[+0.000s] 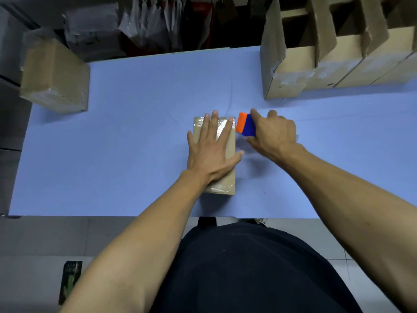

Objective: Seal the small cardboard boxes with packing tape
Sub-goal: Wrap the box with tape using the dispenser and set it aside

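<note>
On the blue bench (112,143), open boxes (316,64) wait along the far right edge and a taped box (54,75) sits at the far left corner, likely to keep unsealed and sealed apart. We have the small box (228,159) mid-bench, nearer the front edge, pinned under our flat, straight-fingered left hand (209,150) so it cannot slide. Our right hand (275,134) curls round the orange-and-blue tape dispenser (246,124) just beside the box's far right corner, probably to finish the strip.

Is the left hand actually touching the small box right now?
Touching. The head view shows the left hand lying flat, fingers straight, on top of the small cardboard box, with no gap between palm and cardboard.
</note>
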### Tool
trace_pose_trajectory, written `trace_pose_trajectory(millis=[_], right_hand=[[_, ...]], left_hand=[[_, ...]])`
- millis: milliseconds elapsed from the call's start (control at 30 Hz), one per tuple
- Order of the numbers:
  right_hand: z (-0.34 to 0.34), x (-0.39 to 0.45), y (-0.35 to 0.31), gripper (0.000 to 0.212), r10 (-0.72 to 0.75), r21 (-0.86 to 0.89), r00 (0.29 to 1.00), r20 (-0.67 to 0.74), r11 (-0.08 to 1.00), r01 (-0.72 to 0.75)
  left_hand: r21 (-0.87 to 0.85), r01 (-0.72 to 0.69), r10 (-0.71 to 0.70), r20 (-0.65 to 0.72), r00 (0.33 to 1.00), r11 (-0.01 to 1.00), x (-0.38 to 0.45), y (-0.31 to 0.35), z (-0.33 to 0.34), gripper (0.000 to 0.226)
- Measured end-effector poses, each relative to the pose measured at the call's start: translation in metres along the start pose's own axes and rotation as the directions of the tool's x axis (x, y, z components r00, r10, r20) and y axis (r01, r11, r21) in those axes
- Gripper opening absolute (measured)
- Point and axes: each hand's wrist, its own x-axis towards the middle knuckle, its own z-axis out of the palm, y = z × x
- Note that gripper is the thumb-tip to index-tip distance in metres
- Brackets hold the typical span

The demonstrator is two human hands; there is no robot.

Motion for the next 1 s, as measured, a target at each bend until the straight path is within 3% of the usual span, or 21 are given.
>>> trace_pose_trajectory(millis=[100, 167, 233, 333, 433, 500, 600, 800, 900, 1000], right_hand=[[0.014, 0.007, 0.004, 0.078, 0.024, 0.071, 0.999, -0.04, 0.997, -0.021], [0.022, 0.01, -0.001, 0.08, 0.004, 0.189, 0.999, -0.04, 0.982, 0.003], [0.03, 0.016, -0.006, 0.083, -0.02, 0.299, 0.998, 0.054, 0.954, 0.003], [0.038, 0.023, -0.011, 0.063, -0.01, 0.472, 0.997, 0.07, 0.881, -0.024], [0.033, 0.021, -0.015, 0.043, 0.074, 0.611, 0.995, 0.059, 0.786, -0.095], [0.029, 0.016, -0.012, 0.037, 0.193, 0.624, 0.981, 0.018, 0.765, -0.162], [0.023, 0.002, -0.008, 0.025, 0.366, 0.764, 0.93, -0.033, 0.609, -0.212], [0.017, -0.006, -0.031, 0.026, 0.353, 0.899, 0.936, -0.006, 0.412, -0.15], [0.009, -0.008, -0.04, 0.028, 0.364, 0.915, 0.931, 0.011, 0.372, -0.156], [-0.004, -0.008, -0.051, 0.016, 0.392, 0.942, 0.92, 0.001, 0.308, -0.132]], left_hand=[[-0.168, -0.008, -0.012, -0.118, 0.993, 0.986, 0.0, -0.003, -0.002, 0.071], [-0.428, -0.025, -0.089, -0.244, 0.966, 0.903, 0.0, -0.003, -0.002, 0.057], [-0.587, 0.004, -0.22, -0.297, 0.929, 0.81, -0.002, -0.004, -0.002, 0.047], [-0.68, 0.068, -0.347, -0.284, 0.894, 0.73, -0.002, -0.008, -0.005, 0.045], [-0.781, 0.186, -0.474, -0.156, 0.867, 0.597, 0.004, -0.016, -0.012, 0.053], [-0.829, 0.253, -0.548, -0.075, 0.833, 0.499, 0.01, -0.022, -0.013, 0.051], [-0.872, 0.297, -0.64, -0.024, 0.768, 0.388, 0.018, -0.026, -0.016, 0.036], [-0.906, 0.285, -0.684, -0.006, 0.73, 0.312, 0.022, -0.021, -0.017, 0.007], [-0.916, 0.24, -0.7, -0.06, 0.712, 0.323, 0.019, -0.024, -0.023, 0.006], [-0.935, 0.18, -0.707, -0.097, 0.701, 0.307, 0.017, -0.027, -0.037, 0.012]])
